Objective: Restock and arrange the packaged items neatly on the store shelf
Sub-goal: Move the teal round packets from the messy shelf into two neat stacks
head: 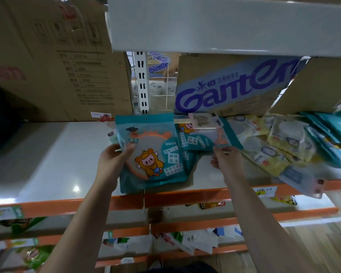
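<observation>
A teal packet with a cartoon lamb (pixel 152 152) lies on top of a small pile of like packets on the white shelf (pixel 47 154). My left hand (pixel 114 160) grips its left edge, thumb on the front. Beside it lies a second teal packet (pixel 201 138), turned sideways; my right hand (pixel 224 156) pinches its lower edge. A small pink packet (pixel 202 120) rests on the sideways one's far end. To the right, yellow packets (pixel 264 146) and more teal ones (pixel 331 134) lie in a loose heap.
Cardboard boxes stand at the shelf's back: a plain one (pixel 57 62) on the left, a Ganten one (pixel 230 85) on the right. A white upright (pixel 143 83) divides them. An upper shelf (pixel 224 24) overhangs. Lower shelves with orange edges (pixel 185 196) hold more packets.
</observation>
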A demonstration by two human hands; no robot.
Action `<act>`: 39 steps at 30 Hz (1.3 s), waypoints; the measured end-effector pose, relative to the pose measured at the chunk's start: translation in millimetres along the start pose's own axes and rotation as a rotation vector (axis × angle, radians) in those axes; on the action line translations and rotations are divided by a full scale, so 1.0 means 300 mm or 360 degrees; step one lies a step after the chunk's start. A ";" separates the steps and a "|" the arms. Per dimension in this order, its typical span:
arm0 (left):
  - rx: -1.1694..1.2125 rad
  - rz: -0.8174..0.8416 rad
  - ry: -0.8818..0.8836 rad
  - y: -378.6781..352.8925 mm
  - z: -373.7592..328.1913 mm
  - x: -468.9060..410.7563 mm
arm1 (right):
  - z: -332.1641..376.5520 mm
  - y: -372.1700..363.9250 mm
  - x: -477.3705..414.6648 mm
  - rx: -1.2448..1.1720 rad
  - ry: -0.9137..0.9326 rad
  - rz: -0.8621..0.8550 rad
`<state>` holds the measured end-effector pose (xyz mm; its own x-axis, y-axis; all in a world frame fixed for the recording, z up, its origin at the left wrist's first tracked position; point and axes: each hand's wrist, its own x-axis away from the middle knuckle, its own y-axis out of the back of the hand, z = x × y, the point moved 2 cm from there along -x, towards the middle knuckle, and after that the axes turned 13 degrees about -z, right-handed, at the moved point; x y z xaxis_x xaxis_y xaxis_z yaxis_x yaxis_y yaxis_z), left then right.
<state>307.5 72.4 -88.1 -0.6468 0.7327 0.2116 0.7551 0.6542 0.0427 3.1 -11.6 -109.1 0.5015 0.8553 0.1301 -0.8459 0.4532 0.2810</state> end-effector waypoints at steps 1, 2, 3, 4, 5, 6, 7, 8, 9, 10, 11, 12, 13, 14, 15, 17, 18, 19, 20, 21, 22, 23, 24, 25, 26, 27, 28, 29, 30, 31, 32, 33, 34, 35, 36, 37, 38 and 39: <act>-0.0036 0.0019 -0.0020 0.003 0.010 0.000 | 0.004 -0.018 -0.003 -0.0074 -0.0088 0.0025; -0.0076 0.0023 -0.0028 0.006 0.022 0.000 | 0.010 -0.038 -0.002 -0.0116 -0.0123 0.0051; -0.0113 0.0014 -0.0024 0.010 0.036 0.000 | 0.016 -0.059 0.001 -0.0137 -0.0114 0.0061; -0.0141 0.0000 -0.0014 0.014 0.050 0.001 | 0.022 -0.077 0.006 -0.0148 -0.0086 0.0053; -0.0151 -0.0012 -0.0002 0.017 0.062 0.002 | 0.027 -0.093 0.009 -0.0176 -0.0064 0.0030; -0.0149 -0.0016 0.0006 0.020 0.073 0.001 | 0.033 -0.106 0.010 -0.0213 -0.0055 0.0003; -0.0145 -0.0014 0.0003 0.022 0.079 0.001 | 0.037 -0.116 0.008 -0.0254 -0.0061 -0.0023; -0.0142 -0.0011 -0.0004 0.024 0.084 0.000 | 0.042 -0.123 0.003 -0.0280 -0.0075 -0.0052; -0.0133 -0.0011 -0.0009 0.026 0.087 -0.003 | 0.045 -0.129 -0.003 -0.0300 -0.0105 -0.0088; -0.0121 -0.0011 -0.0009 0.028 0.089 -0.007 | 0.049 -0.133 -0.009 -0.0307 -0.0145 -0.0131; -0.0110 -0.0008 -0.0006 0.030 0.091 -0.011 | 0.049 -0.137 -0.015 -0.0325 -0.0181 -0.0174; -0.0098 -0.0001 -0.0001 0.030 0.094 -0.014 | 0.048 -0.139 -0.020 -0.0343 -0.0208 -0.0213; -0.0085 0.0006 0.0006 0.029 0.097 -0.016 | 0.046 -0.140 -0.025 -0.0375 -0.0228 -0.0251; -0.0074 0.0012 0.0013 0.027 0.099 -0.017 | 0.047 -0.135 -0.028 -0.0418 -0.0242 -0.0292; -0.0067 0.0012 0.0019 0.026 0.102 -0.017 | 0.048 -0.127 -0.032 -0.0485 -0.0245 -0.0343; -0.0055 0.0005 0.0021 0.025 0.103 -0.018 | 0.057 -0.102 -0.046 -0.0632 -0.0209 -0.0435; -0.0056 -0.0003 0.0015 0.024 0.103 -0.017 | 0.068 -0.085 -0.054 -0.0654 -0.0178 -0.0476; -0.0072 -0.0018 0.0002 0.024 0.102 -0.017 | 0.078 -0.066 -0.065 -0.0650 -0.0148 -0.0516; -0.0100 -0.0040 -0.0024 0.025 0.102 -0.014 | 0.088 -0.046 -0.075 -0.0647 -0.0125 -0.0545; -0.0140 -0.0064 -0.0067 0.025 0.101 -0.011 | 0.095 -0.027 -0.083 -0.0668 -0.0104 -0.0563; -0.0193 -0.0085 -0.0124 0.025 0.098 -0.007 | 0.102 -0.008 -0.085 -0.0697 -0.0086 -0.0571; -0.0258 -0.0104 -0.0185 0.024 0.096 -0.002 | 0.106 0.010 -0.084 -0.0716 -0.0071 -0.0576; -0.0320 -0.0121 -0.0236 0.023 0.093 0.001 | 0.107 0.028 -0.083 -0.0713 -0.0066 -0.0578; -0.0366 -0.0130 -0.0270 0.021 0.090 0.004 | 0.105 0.046 -0.080 -0.0716 -0.0075 -0.0573; -0.0390 -0.0133 -0.0286 0.019 0.089 0.006 | 0.103 0.064 -0.077 -0.0742 -0.0100 -0.0551; -0.0397 -0.0129 -0.0286 0.016 0.088 0.007 | 0.100 0.084 -0.076 -0.0792 -0.0138 -0.0516; -0.0393 -0.0122 -0.0271 0.013 0.087 0.009 | 0.098 0.103 -0.076 -0.0839 -0.0168 -0.0470; -0.0375 -0.0114 -0.0247 0.009 0.085 0.013 | 0.095 0.123 -0.078 -0.0862 -0.0182 -0.0426; -0.0343 -0.0108 -0.0219 0.006 0.084 0.017 | 0.092 0.144 -0.077 -0.0859 -0.0182 -0.0392; -0.0301 -0.0105 -0.0192 0.001 0.084 0.023 | 0.088 0.165 -0.076 -0.0850 -0.0185 -0.0372; -0.0255 -0.0108 -0.0162 -0.004 0.084 0.031 | 0.081 0.186 -0.075 -0.0842 -0.0186 -0.0367; -0.0205 -0.0121 -0.0124 -0.009 0.083 0.040 | 0.073 0.206 -0.073 -0.0838 -0.0181 -0.0371; -0.0150 -0.0141 -0.0070 -0.012 0.084 0.050 | 0.061 0.225 -0.073 -0.0813 -0.0169 -0.0384; -0.0092 -0.0157 -0.0007 -0.015 0.085 0.060 | 0.048 0.241 -0.071 -0.0777 -0.0170 -0.0392; -0.0043 -0.0162 0.0049 -0.017 0.085 0.069 | 0.031 0.256 -0.071 -0.0717 -0.0172 -0.0392; -0.0008 -0.0159 0.0088 -0.018 0.084 0.079 | 0.015 0.270 -0.066 -0.0657 -0.0172 -0.0391; 0.0015 -0.0151 0.0112 -0.019 0.081 0.089 | -0.001 0.284 -0.060 -0.0602 -0.0163 -0.0385; 0.0034 -0.0139 0.0125 -0.018 0.077 0.100 | -0.018 0.297 -0.053 -0.0564 -0.0154 -0.0367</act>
<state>281.5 95.2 -104.5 -0.6992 0.6563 0.2837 0.6931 0.7195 0.0436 -81.2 16.7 -91.1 0.6850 0.7017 0.1957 -0.7113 0.7023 -0.0287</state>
